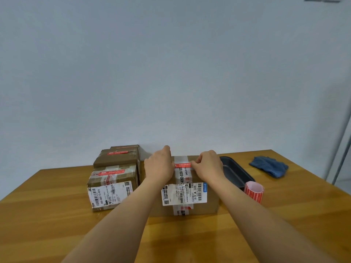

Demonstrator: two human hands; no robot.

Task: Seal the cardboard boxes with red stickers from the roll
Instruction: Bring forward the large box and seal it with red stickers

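Both hands rest on the cardboard box (201,190): left hand (159,164) fingers lie flat; right hand (208,166) fingers (195,163) pinch the red sticker (182,165) between them.

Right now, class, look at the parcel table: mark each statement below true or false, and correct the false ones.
1. Both hands, left hand and right hand, rest on the middle cardboard box. True.
2. The red sticker lies across that box's tape seam. True.
3. The sticker roll sits left of the boxes. False: it stands to the right, before the dark baking tray.
4. The blue cloth lies inside the tray. False: it lies on the wooden table, apart.
5. The left boxes already carry red stickers. True.
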